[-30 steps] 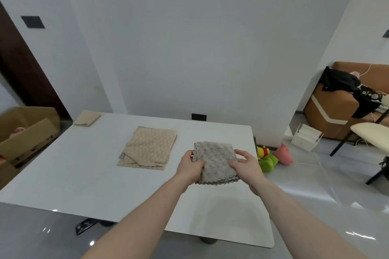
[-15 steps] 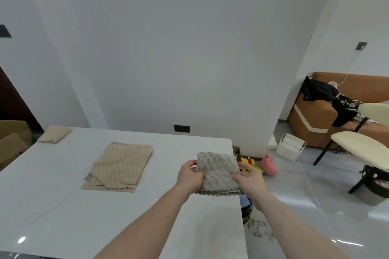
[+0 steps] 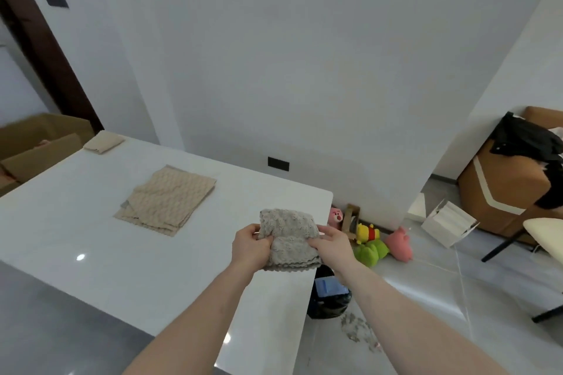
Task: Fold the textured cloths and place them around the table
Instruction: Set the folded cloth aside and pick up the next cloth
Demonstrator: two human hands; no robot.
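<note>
Both hands grip one grey textured cloth (image 3: 288,239) between them: the left hand (image 3: 250,246) pinches its left edge with curled fingers, and the right hand (image 3: 330,245) clamps its right edge the same way. That cloth is already folded into a small thick pad and is held above the right end of the white bench (image 3: 91,240), near its far corner, not yet set down. One small folded beige cloth (image 3: 103,143) lies at the far left corner, apparently placed. A loose stack of beige cloths (image 3: 169,199) sits mid-bench, spread flat and seemingly unfolded. By this reading the task is under way, with most folding and placing left.
</note>
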